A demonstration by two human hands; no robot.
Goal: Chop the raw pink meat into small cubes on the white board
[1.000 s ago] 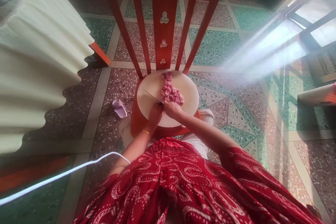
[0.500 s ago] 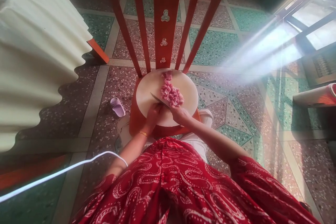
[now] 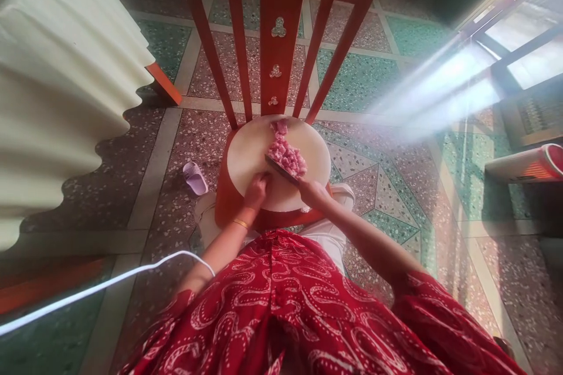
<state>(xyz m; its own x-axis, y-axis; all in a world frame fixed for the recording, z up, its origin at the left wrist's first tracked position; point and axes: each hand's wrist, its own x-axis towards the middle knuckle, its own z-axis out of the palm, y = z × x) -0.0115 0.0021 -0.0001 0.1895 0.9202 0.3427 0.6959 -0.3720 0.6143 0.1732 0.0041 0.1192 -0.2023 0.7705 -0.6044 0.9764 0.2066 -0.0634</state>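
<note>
A round white cutting board (image 3: 250,155) lies on the seat of an orange chair (image 3: 277,41). A pile of chopped pink meat (image 3: 285,155) sits on the board's middle and far side. My right hand (image 3: 314,193) grips the handle of a knife (image 3: 281,170), whose blade lies slanted along the near edge of the meat pile. My left hand (image 3: 257,186), with a gold bangle (image 3: 240,223) on its wrist, rests with curled fingers on the board just left of the blade and holds nothing that shows.
A cream corrugated sheet (image 3: 57,88) fills the left side. A pale purple slipper (image 3: 193,177) lies on the terrazzo floor left of the chair. A white cable (image 3: 109,284) runs across the lower left. A red-capped cylinder (image 3: 528,165) lies at the right.
My right hand has drawn the knife to the right, from the bare left part of the board to the meat pile's edge. My left hand has stayed near the board's front.
</note>
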